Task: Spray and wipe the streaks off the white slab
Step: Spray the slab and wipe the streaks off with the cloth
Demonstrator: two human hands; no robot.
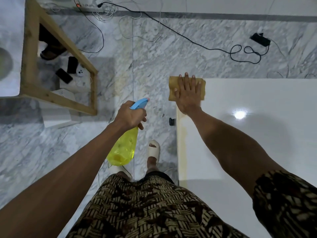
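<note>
- Wiping is the step in hand: the right hand (188, 93) lies flat, fingers straight and spread, pressing a tan cloth (173, 88) onto the far left corner of the white slab (257, 134); part of the cloth overhangs the edge.
- Held off to the left over the marble floor (154, 57), the spray bottle (123, 148) hangs yellow body down, the left hand (131, 115) curled round its neck under the blue trigger head.
- A yellowish streak (184, 152) runs down the slab's left edge toward the person, so the job looks unfinished.
- Next, I judge, the cloth must be drawn back along that edge with firm, flat pressure, spraying again if the stain resists.
</note>
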